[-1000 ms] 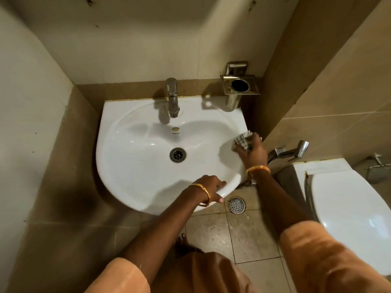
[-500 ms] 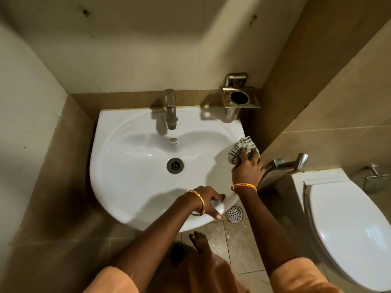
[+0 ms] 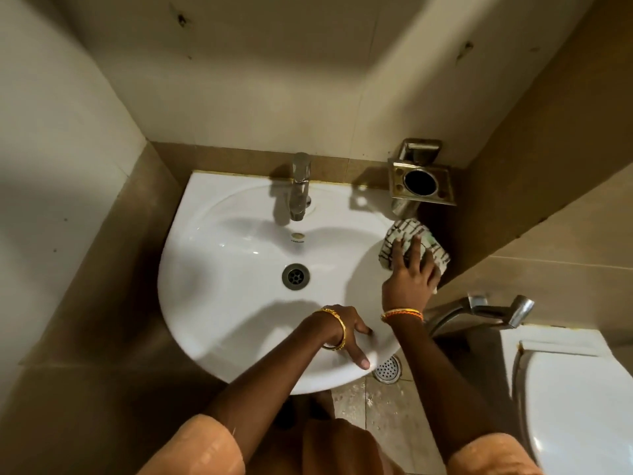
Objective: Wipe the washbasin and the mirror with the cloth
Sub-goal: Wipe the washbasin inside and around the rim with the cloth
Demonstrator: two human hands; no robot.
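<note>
On the washbasin [image 3: 239,303] far-right rim, wiping: right hand [image 3: 409,275] fingers spread, pressing cloth [image 3: 407,236] flat; left hand [image 3: 346,332] bracing near rim, fingers loosely apart; next, probably sweeping into the bowl

Head view, steeply down over washbasin [image 3: 239,303]

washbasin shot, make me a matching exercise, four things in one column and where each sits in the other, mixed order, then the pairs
Things:
1. cloth
2. left hand
3. tap
4. drain

Places:
A. at the bottom of the bowl, in the middle
B. on the near rim of the washbasin
C. on the right rim, under the right hand
D. on the back edge, by the wall

Pairs: 1-C, 2-B, 3-D, 4-A
</note>
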